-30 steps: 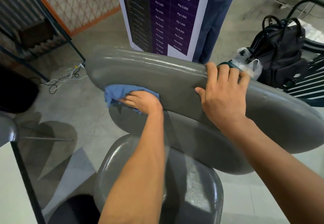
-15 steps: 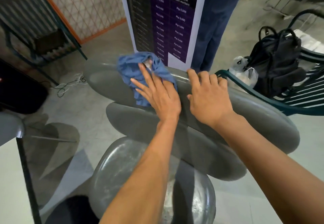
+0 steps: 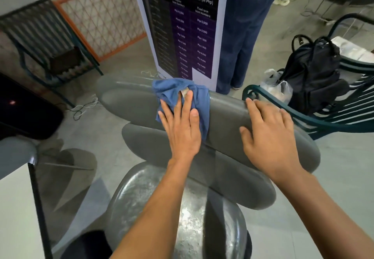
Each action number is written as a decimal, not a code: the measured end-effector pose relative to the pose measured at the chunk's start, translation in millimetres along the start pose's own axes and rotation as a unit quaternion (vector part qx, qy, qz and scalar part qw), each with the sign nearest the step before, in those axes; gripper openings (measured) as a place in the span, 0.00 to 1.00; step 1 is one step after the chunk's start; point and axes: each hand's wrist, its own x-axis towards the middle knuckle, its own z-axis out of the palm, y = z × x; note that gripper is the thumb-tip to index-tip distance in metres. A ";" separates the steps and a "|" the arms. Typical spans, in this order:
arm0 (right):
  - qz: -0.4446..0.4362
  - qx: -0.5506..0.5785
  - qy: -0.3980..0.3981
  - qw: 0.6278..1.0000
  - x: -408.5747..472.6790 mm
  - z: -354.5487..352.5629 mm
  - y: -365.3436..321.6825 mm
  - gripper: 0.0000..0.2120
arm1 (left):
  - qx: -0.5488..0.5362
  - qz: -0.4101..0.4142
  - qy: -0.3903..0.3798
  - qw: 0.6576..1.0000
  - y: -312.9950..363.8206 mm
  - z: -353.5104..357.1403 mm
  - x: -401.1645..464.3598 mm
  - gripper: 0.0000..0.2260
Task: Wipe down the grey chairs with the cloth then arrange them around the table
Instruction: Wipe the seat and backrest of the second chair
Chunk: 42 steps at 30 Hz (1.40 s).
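At the far left a glass table (image 3: 18, 198) edge shows, with cables (image 3: 85, 106) loose on the floor beyond it. The grey chair (image 3: 129, 100) stands in the centre, its top backrest bar running left to right. The left hand (image 3: 182, 129) lies flat on the blue cloth (image 3: 172, 88), fingers straight and slightly spread, pressing it onto the bar's upper face. To the right the right hand (image 3: 269, 135) rests on the same bar, fingers loosely curved over the top edge, thumb apart, steadying it. Behind stand a printed banner (image 3: 182, 25) and a person's legs (image 3: 244, 42); at right a black backpack (image 3: 315, 72) sits on a green slatted chair (image 3: 344, 113). A hard sideways wipe could bunch the cloth under the palm, or tip the chair back into the banner if the bracing hand slackens.
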 end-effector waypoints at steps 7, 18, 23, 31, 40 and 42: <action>-0.068 0.086 0.010 0.994 2.9 -1.3 -66.3 0.25 | 0.067 -0.014 -0.054 0.996 3.7 -41.7 22.9 0.22; -0.048 -0.101 -0.009 0.994 56.4 72.9 -157.2 0.33 | -0.018 0.089 -0.005 0.996 -72.1 -101.9 74.5 0.15; -0.015 -0.131 0.037 0.991 80.7 79.8 -157.8 0.31 | 0.056 0.037 -0.015 0.998 -100.8 -99.3 92.5 0.20; 0.005 -0.143 0.074 0.987 63.0 63.3 -109.5 0.29 | 0.133 0.056 -0.066 0.987 -116.5 -95.2 86.5 0.24; 0.116 -0.187 0.043 0.974 48.2 50.2 -102.1 0.26 | 0.138 0.141 -0.083 0.977 -60.4 -66.8 73.6 0.24; 0.092 -0.184 0.043 0.978 54.5 52.3 -108.1 0.25 | 0.134 0.140 -0.081 0.978 -43.3 -53.6 68.1 0.23</action>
